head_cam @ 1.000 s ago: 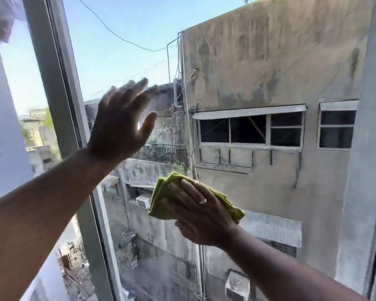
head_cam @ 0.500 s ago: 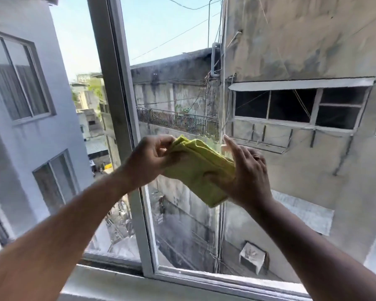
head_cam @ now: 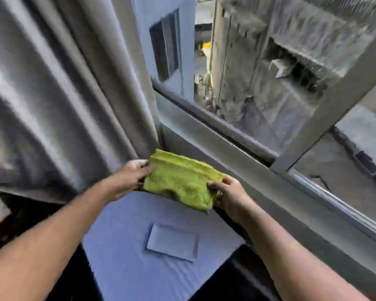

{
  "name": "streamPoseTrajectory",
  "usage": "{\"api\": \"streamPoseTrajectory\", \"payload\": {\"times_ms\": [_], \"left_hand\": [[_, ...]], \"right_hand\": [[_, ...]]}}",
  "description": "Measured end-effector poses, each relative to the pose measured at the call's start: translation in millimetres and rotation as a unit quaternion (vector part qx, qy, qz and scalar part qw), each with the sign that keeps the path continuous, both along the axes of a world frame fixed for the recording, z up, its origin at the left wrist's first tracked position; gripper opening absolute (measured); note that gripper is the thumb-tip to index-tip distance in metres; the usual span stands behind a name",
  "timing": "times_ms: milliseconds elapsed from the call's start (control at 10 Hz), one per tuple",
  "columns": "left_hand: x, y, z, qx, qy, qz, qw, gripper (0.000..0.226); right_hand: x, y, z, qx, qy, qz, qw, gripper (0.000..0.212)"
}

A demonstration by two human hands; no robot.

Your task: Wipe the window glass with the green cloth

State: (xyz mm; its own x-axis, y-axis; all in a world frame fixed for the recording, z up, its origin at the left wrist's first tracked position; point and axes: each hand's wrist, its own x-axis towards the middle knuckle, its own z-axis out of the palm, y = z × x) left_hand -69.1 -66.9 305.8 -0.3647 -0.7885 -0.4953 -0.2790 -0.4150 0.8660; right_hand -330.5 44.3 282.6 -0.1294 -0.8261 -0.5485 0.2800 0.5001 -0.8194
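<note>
The green cloth [head_cam: 180,180] is folded into a thick rectangle and held low, below the window sill. My left hand [head_cam: 130,175] pinches its left edge and my right hand [head_cam: 227,194] pinches its right edge. The window glass [head_cam: 258,68] is up and to the right, apart from the cloth, with its grey frame bar [head_cam: 326,105] crossing it. The frame is blurred by motion.
A grey curtain [head_cam: 59,83] hangs at the left, close to my left hand. The grey sill [head_cam: 226,144] runs diagonally behind the cloth. Below the hands lies a blue sheeted surface [head_cam: 139,246] with a flat rectangular patch [head_cam: 172,242].
The view swung down from the glass to the sill. Both hands came down off the pane holding the cloth, which is now stretched flat and folded between them.
</note>
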Motion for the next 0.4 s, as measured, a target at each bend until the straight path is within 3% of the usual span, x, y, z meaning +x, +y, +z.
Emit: {"api": "streamPoseTrajectory", "payload": {"times_ms": [100,200,300,400], "left_hand": [[33.7,37.5,-134.1,0.115,-0.068,0.046,0.99,0.033],[43.5,70.4,-250.7,0.187,-0.082,0.079,0.976,0.009],[52.8,90.7,-339.6,0.215,-0.097,0.087,0.968,0.038],[60.5,88.3,-379.8,0.17,-0.136,0.153,0.964,0.014]], "right_hand": [[37.7,-1.3,-119.3,0.112,0.077,-0.021,0.991,0.017],[58.0,20.7,-235.5,0.184,0.16,-0.047,0.969,0.024],[75.5,46.8,-316.2,0.245,0.187,-0.044,0.95,0.013],[85.2,55.0,-357.5,0.287,0.212,-0.058,0.932,0.03]]}}
